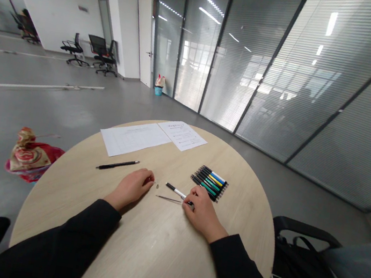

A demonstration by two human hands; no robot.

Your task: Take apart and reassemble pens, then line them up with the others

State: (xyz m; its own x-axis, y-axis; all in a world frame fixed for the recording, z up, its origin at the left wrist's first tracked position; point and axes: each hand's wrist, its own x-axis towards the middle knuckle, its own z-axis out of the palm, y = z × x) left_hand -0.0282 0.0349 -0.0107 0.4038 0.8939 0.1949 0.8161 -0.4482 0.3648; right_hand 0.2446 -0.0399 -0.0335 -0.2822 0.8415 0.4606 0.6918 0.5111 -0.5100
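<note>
My left hand (132, 188) rests on the round wooden table (152, 252), its fingers curled together; whether something small is pinched in them I cannot make out. Just right of its fingertips lies a tiny pen part (157, 186). My right hand (202, 212) has its fingers closed on the near end of a white and black pen (176, 190), which lies slanted at the table surface. Below that pen lies a thin refill (168, 198), its right end close to my right fingertips. A row of several pens (209, 181) with blue, yellow and green parts lies beyond my right hand.
A black pen (117, 164) lies to the left. Two printed sheets (136, 138) lie at the table's far side. A red and beige bag (33, 156) stands on the floor at left. A chair with a black bag (307, 259) is at right.
</note>
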